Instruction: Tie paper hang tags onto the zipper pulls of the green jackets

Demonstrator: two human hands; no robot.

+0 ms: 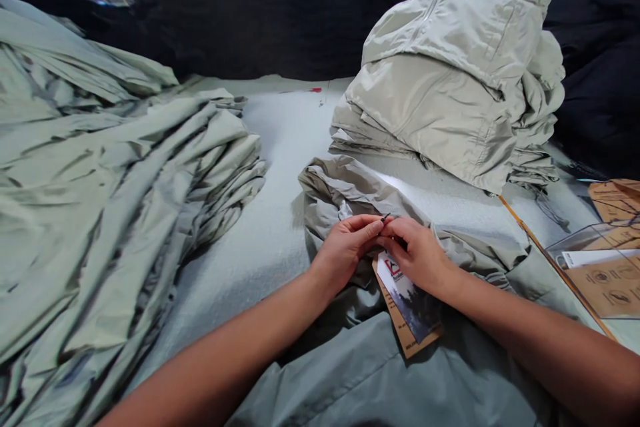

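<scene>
My left hand (345, 253) and my right hand (413, 255) meet above a crumpled khaki nylon garment (345, 190), their fingertips pinching a small dark fastener (385, 217). Its exact form is too small to tell. Just below my hands, a kraft-brown hang tag (400, 323) lies on the cloth with a white printed card (413, 297) over it. My right hand covers the top of both tags. A small white label (345, 211) shows on the garment near my left fingers.
A large heap of sage-green garments (115, 180) spreads across the left, and a folded khaki stack (450, 80) stands at the back right. A clear plastic holder (600, 267) with kraft tags sits at the right. A thin red item (300, 90) lies on the white table (280, 147).
</scene>
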